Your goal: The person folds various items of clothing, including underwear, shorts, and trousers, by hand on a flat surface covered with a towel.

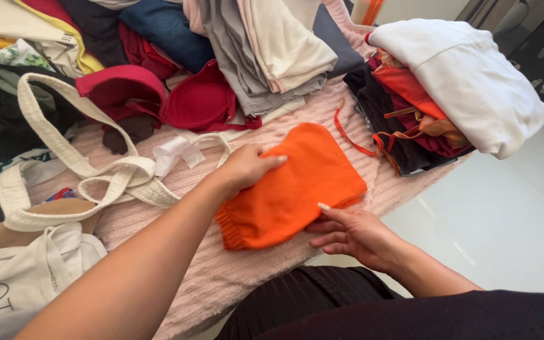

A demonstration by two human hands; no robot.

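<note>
A folded orange garment (300,182) lies on a pale pink ribbed bed cover (221,277) near its front edge. My left hand (245,167) rests flat on the garment's left upper part, fingers pointing right. My right hand (347,232) grips the garment's lower right edge, thumb on top and fingers underneath. The gathered elastic hem of the garment shows at its lower left corner.
A heap of clothes fills the back: a red bra (199,101), grey and beige folded pieces (266,50), a white garment (467,75) on dark and orange items at right. A cream tote bag with long straps (64,151) lies left. White floor (511,220) lies to the right.
</note>
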